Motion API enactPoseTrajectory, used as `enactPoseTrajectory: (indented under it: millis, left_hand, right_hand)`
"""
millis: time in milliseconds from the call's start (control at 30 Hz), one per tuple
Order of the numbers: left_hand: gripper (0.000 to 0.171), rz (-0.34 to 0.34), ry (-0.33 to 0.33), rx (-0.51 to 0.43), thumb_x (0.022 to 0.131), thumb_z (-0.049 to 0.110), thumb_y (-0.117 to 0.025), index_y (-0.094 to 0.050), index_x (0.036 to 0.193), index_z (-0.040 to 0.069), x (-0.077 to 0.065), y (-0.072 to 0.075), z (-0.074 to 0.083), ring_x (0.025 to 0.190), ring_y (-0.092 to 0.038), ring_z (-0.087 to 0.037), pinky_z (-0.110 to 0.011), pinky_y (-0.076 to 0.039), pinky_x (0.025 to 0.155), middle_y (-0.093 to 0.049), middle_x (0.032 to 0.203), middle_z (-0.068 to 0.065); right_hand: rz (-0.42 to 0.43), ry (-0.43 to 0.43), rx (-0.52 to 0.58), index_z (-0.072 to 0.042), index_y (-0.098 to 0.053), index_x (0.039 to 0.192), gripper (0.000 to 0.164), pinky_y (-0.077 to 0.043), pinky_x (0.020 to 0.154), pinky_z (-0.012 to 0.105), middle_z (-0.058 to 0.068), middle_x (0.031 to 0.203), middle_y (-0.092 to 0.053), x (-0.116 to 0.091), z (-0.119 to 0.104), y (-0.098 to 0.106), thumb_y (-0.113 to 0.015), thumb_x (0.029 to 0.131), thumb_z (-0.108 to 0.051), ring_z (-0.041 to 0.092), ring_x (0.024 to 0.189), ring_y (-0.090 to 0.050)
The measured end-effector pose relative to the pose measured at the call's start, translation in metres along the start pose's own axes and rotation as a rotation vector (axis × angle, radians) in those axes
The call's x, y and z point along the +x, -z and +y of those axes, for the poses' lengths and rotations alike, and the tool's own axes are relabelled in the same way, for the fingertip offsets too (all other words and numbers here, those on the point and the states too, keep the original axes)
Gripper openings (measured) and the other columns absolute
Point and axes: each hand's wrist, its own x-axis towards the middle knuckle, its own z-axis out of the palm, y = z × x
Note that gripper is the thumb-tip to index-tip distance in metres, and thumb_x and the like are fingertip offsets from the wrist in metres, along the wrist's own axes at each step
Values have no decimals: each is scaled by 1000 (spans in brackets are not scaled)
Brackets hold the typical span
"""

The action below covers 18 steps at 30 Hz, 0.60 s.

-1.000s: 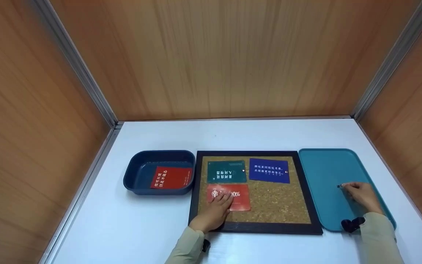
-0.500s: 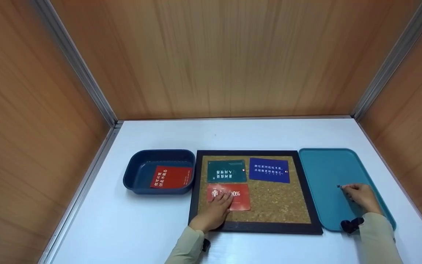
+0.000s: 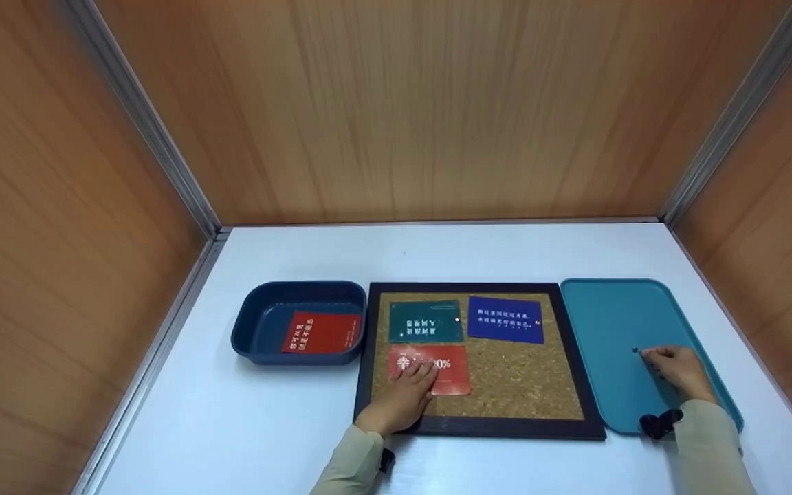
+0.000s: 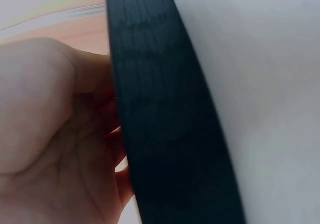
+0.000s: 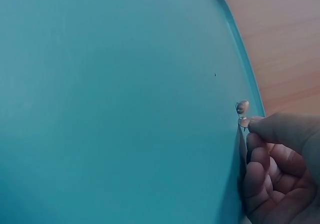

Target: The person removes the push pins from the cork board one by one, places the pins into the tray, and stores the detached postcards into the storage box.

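Note:
My left hand lies with extended fingers on a red card, covering part of its print. That card rests on the framed cork board, below a green card and beside bare cork. In the left wrist view, the board's dark frame hides most of the fingers. My right hand is low over the teal tray. In the right wrist view, its thumb and curled index finger pinch a gold thumbtack, close to a second thumbtack.
A blue card is pinned at the board's upper right. Left of the board stands a dark blue bin holding another red card. Wood-grain panels enclose the white table at the back and sides.
My right fingertips have shifted slightly toward me over the tray, beside the thumbtacks. The left hand and the cards have kept their places.

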Motion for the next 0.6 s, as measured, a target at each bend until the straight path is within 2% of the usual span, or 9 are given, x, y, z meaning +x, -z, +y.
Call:
enactPoseTrajectory:
  millis: [200, 433, 600]
  left_hand:
    - [50, 4, -4, -20, 103, 29, -41, -33, 151, 14, -1, 0, 0, 146, -28, -25, -49, -26, 117, -32, 157, -3]
    - [50, 11, -5, -10, 103, 29, -42, -34, 151, 15, -2, 2, 2, 145, -29, -26, -50, -27, 116, -32, 157, -2]
    - [51, -6, 13, -27, 103, 30, -41, -33, 151, 15, -1, 1, 2, 146, -27, -25, -50, -26, 117, -31, 157, -1]
  right_hand:
    - [-10, -16, 15, 12, -61, 112, 45, -47, 65, 25, 3, 93, -63, -1, 1, 1, -55, 97, -30, 9, 78, -53]
    - [-19, -40, 37, 11, -59, 118, 50, -49, 67, 22, 7, 102, -64, -1, 2, 2, -56, 96, -34, 7, 81, -54]
    - [-30, -50, 58, 12, -57, 120, 51, -50, 67, 20, 4, 99, -65, -1, 3, 2, -54, 96, -33, 7, 80, -55]
